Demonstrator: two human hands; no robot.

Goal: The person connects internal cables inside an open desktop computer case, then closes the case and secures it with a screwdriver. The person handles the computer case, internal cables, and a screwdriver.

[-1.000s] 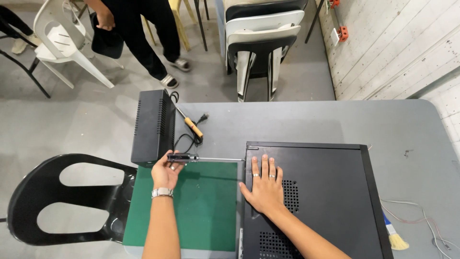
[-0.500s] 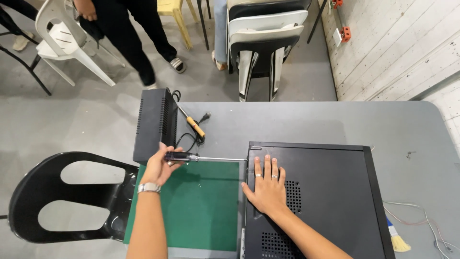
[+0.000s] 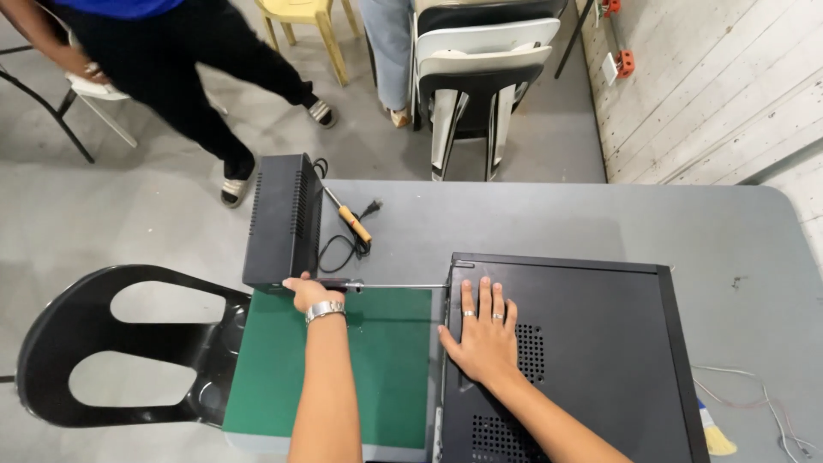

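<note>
While I watch through the head cam, my left hand [image 3: 307,291] is closed round the handle of a long screwdriver [image 3: 377,285], whose thin shaft runs level to the right and meets the top-left corner of the black computer case [image 3: 591,343]. My right hand [image 3: 484,339] lies open and flat on the case's side panel, fingers spread, palm pressing near the left edge, just beside a patch of vent holes — it grips nothing. The case lies on its side on the grey bench [image 3: 549,214], taking up the right half in front of me. A green mat [image 3: 377,369] sits under my left forearm, touching the case's left edge. Just past the left hand stands a black box unit [image 3: 283,219] w/ vent slots, at the bench's left edge. Beside it lies a soldering iron [image 3: 350,219] w/ an orange grip, its black cord looped toward the screwdriver. A black plastic chair [image 3: 111,343] stands left of the bench. Farther back — stacked chairs [image 3: 484,69] and two other people's legs on the concrete floor. Loose wires lie at the bench's right corner.
</note>
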